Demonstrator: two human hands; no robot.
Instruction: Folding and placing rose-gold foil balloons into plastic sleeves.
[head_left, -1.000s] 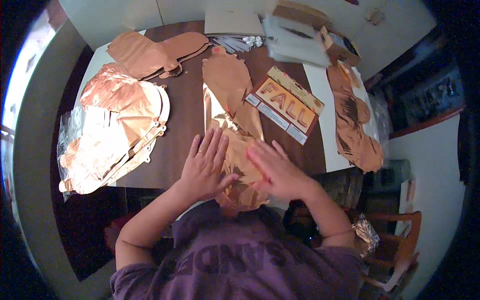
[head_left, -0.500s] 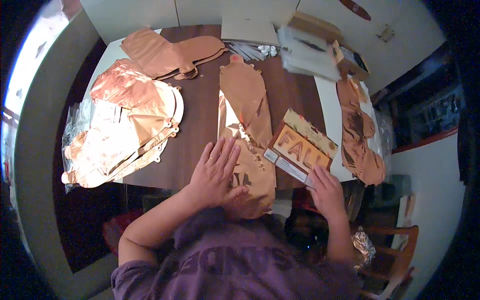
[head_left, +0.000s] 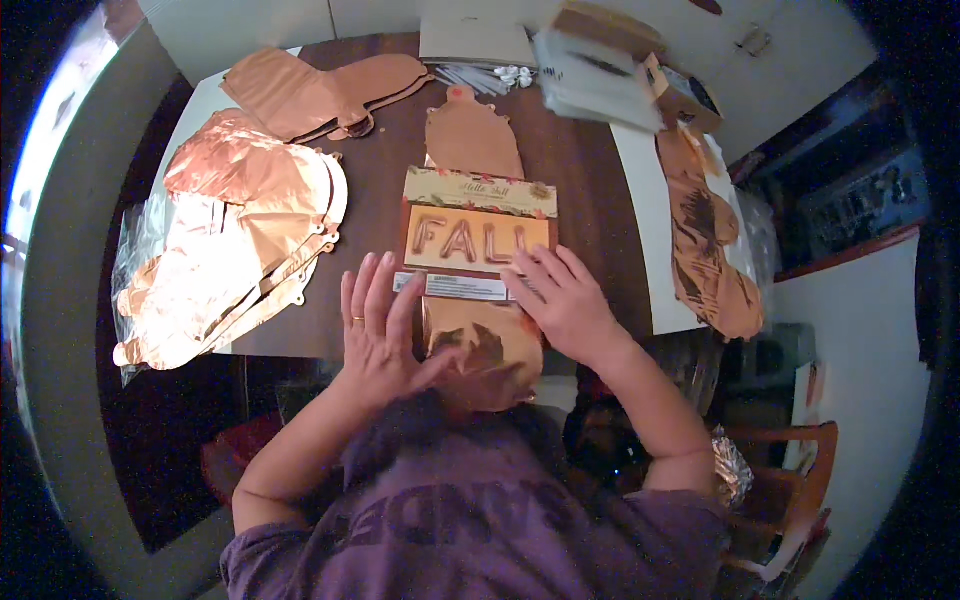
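A printed package card point(head_left: 480, 240), showing pictures of copper-coloured letter balloons under a leafy header, lies across a long flat copper foil balloon point(head_left: 475, 140) on the table. My right hand point(head_left: 570, 305) grips the card's lower right corner, its fingers over the front; the thumb is hidden. At the lower left corner is my left hand point(head_left: 385, 325), open with its fingers spread, the fingertips close to the card's edge. The balloon's lower end point(head_left: 480, 355) shows between my hands, reaching past the table's near edge.
Crumpled shiny foil balloons point(head_left: 250, 230) are heaped at left, with flat ones point(head_left: 320, 95) behind. White straws point(head_left: 468, 78) lie at the back beside clear plastic sheets point(head_left: 600, 85) and a small cardboard box point(head_left: 682, 95). Another foil balloon point(head_left: 705, 235) hangs along the right edge.
My right hand has brought the card leftward from beside the long balloon onto it and straightened it. My left hand has shifted left off the balloon to the card's corner.
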